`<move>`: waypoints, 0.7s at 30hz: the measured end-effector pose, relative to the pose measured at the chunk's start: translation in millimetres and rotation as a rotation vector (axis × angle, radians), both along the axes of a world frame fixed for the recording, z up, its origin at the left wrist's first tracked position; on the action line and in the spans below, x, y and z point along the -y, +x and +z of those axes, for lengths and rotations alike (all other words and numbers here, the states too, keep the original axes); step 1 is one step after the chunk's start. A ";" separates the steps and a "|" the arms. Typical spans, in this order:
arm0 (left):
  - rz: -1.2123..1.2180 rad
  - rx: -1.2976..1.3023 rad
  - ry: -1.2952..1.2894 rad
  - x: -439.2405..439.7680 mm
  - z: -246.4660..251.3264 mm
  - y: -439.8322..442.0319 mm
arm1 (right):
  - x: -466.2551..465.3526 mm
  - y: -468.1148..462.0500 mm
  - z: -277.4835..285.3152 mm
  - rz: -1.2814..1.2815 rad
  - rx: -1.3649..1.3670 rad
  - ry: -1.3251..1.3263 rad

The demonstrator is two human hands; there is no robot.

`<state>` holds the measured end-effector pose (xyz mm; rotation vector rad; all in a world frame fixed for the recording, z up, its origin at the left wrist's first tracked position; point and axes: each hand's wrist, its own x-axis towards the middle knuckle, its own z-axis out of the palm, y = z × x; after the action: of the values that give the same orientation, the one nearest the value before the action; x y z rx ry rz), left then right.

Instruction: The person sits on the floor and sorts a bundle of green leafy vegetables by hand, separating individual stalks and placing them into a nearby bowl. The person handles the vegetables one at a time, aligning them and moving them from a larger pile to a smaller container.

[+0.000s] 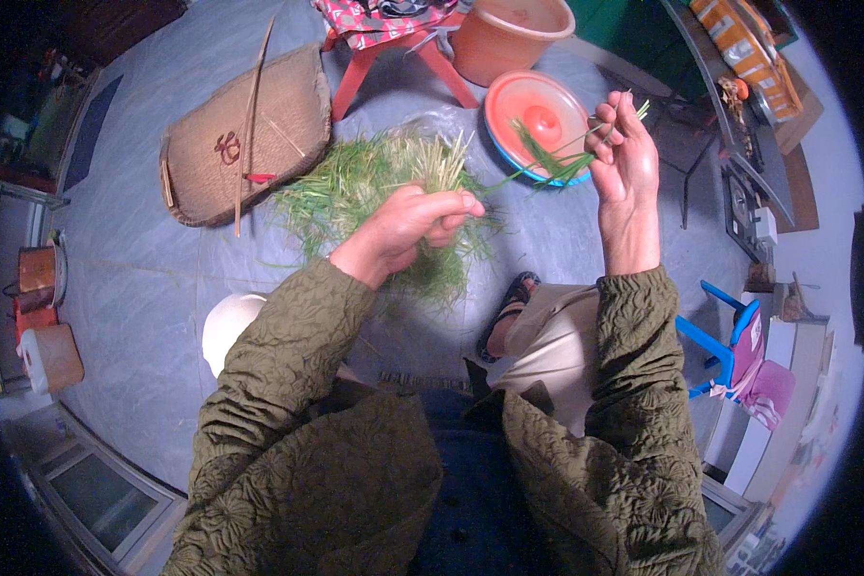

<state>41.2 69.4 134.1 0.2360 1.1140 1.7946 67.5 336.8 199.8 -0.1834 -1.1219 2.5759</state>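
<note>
My left hand (421,227) is closed around a bunch of green stalks (443,165), whose pale cut ends point up and away from me. Raised at the right, my right hand (625,147) pinches a small tuft of green blades (558,164) that hangs to the left over a basin. Under and beyond my left hand, a loose heap of long green grass-like leaves (353,169) lies on the floor, partly on clear plastic. The round pink-red lid or basin (504,108) with a blue rim stands just right of the heap.
A woven tray (201,129) with a thin wooden strip (247,122) across it lies at the upper left. Beyond the heap stand a red stool (353,79) and an orange bucket (475,54). A blue chair (723,353) is at the right.
</note>
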 end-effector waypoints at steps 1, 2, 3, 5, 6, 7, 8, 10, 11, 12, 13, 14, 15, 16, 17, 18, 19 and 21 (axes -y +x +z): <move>0.011 -0.007 -0.022 -0.1 -0.6 -0.1 | -1.3 0.1 0.1 0.000 -0.007 -0.005; 0.021 -0.014 -0.043 -0.1 -0.8 -0.1 | -1.9 0.3 0.4 -0.016 -0.004 -0.005; 0.045 -0.021 -0.066 0.0 0.3 0.4 | -1.1 0.2 1.3 -0.033 -0.001 -0.005; 0.092 -0.036 -0.111 0.0 3.2 1.2 | 0.9 0.5 3.9 -0.059 0.008 -0.004; 0.127 -0.016 -0.093 1.0 1.8 0.9 | 3.7 0.9 4.4 -0.067 0.014 -0.005; 0.163 0.003 -0.076 1.8 -0.7 0.4 | 5.6 0.8 4.8 -0.075 0.021 -0.006; 0.198 0.023 -0.058 1.6 -1.9 -0.1 | 6.2 -0.1 4.8 -0.068 0.015 -0.012; 0.154 -0.055 0.013 -0.6 0.0 0.6 | 9.3 -0.4 5.6 -0.091 0.047 -0.027; 0.132 -0.094 0.049 -2.3 1.8 1.2 | 10.9 -0.7 5.7 -0.102 0.063 -0.034; 0.119 -0.140 0.037 -3.7 3.9 3.2 | 13.6 -1.7 4.1 -0.100 0.068 -0.045; 0.105 -0.186 0.025 -6.3 6.3 6.1 | 16.5 -2.8 3.2 -0.096 0.075 -0.046; 0.092 -0.232 0.012 -9.3 7.4 8.5 | 19.4 -3.9 2.5 -0.090 0.082 -0.047; 0.109 -0.255 0.015 -12.0 5.9 10.0 | 22.2 -5.1 2.1 -0.085 0.089 -0.049; 0.126 -0.278 0.018 -14.9 2.6 11.5 | 24.4 -6.2 1.2 -0.075 0.092 -0.065; 0.144 -0.300 0.021 -17.4 0.9 13.0 | 28.3 -7.5 0.9 -0.078 0.104 -0.051; 0.167 -0.314 0.001 -20.1 1.3 14.4 | 33.0 -8.4 0.9 -0.080 0.115 -0.038; 0.191 -0.327 -0.019 -22.5 1.8 15.5 | 36.7 -9.6 0.5 -0.082 0.125 -0.025; 0.220 -0.352 -0.051 -26.2 2.4 16.8 | 41.2 -12.8 -2.3 -0.056 0.126 -0.007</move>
<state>58.0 95.7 136.5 0.4256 1.4789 1.9634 54.7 295.6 197.5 -0.3782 -1.1343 2.5489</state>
